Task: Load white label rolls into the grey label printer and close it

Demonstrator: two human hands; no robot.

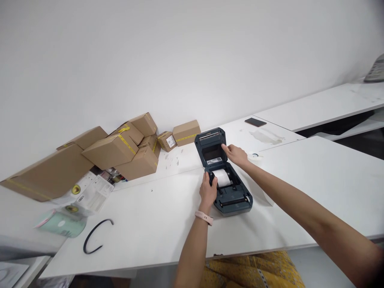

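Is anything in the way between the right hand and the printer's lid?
Nothing visible: the right hand holds the raised lid by its right edge. The left hand touches the left side of the printer.

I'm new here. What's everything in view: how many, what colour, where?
printer: one, dark grey-blue, open, centre-right
paper roll: one, white, inside the printer
cardboard boxes: about nine, brown, left and centre
packs: uncounted, white and green, left
curved strip: one, black, front left
phone-like slab: one, dark, back right
round item: one, white, right of the printer
tabletops: several, white, centre and right
wall: one, white, behind
blurred object: one, grey, far right
patterned cloth: one, yellow, bottom
wristband: one, pink, left wrist
left hand: one, on printer's left side
right hand: one, on raised lid
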